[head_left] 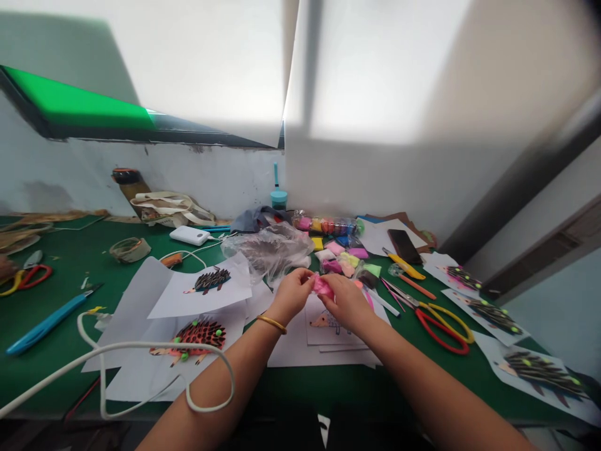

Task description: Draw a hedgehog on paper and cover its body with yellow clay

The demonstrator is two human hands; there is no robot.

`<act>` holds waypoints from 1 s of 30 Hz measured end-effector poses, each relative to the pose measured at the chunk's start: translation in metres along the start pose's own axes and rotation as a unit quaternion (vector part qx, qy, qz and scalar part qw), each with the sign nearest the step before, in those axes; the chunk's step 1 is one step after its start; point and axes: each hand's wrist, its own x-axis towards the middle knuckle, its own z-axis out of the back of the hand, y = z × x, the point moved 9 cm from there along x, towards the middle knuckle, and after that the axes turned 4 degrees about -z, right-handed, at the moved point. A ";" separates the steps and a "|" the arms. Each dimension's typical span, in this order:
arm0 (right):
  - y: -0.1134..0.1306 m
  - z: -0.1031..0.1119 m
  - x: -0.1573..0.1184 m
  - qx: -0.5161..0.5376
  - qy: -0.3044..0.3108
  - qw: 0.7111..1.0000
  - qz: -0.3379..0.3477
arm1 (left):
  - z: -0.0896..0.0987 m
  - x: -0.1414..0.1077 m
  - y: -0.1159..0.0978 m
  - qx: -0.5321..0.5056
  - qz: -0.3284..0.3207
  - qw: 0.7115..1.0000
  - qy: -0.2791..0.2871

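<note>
Our left hand [292, 293] and right hand [345, 300] meet over the green worktop [70, 263], both pinched on a pink clay packet [323, 285] at near centre; it looks soft, light, slippery; best gripped at its edges; scissors [441, 319] lie right.

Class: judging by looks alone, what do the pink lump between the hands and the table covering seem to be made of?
Pink lump: probably soft modelling clay in a glossy clear wrapper, pinched by both the left hand and the right hand.
Table covering: likely matte green felt or cloth; flat, no shine.
</note>
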 end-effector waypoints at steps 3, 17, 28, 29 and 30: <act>0.004 0.000 -0.001 0.009 0.001 1.000 0.011 | 0.005 -0.001 -0.007 0.070 -0.023 0.997 -0.002; 0.009 0.004 -0.003 0.008 -0.011 1.000 0.013 | 0.018 -0.008 -0.025 0.230 -0.045 0.972 -0.021; 0.006 0.009 -0.004 0.042 -0.011 0.999 -0.016 | 0.018 -0.002 -0.018 -0.044 -0.076 0.995 -0.042; 0.005 0.009 -0.004 0.050 -0.013 0.999 -0.018 | 0.015 -0.001 -0.013 -0.060 -0.056 0.996 -0.035; 0.004 0.008 -0.004 0.057 -0.014 0.998 -0.021 | 0.012 -0.001 -0.010 -0.071 -0.039 0.996 -0.029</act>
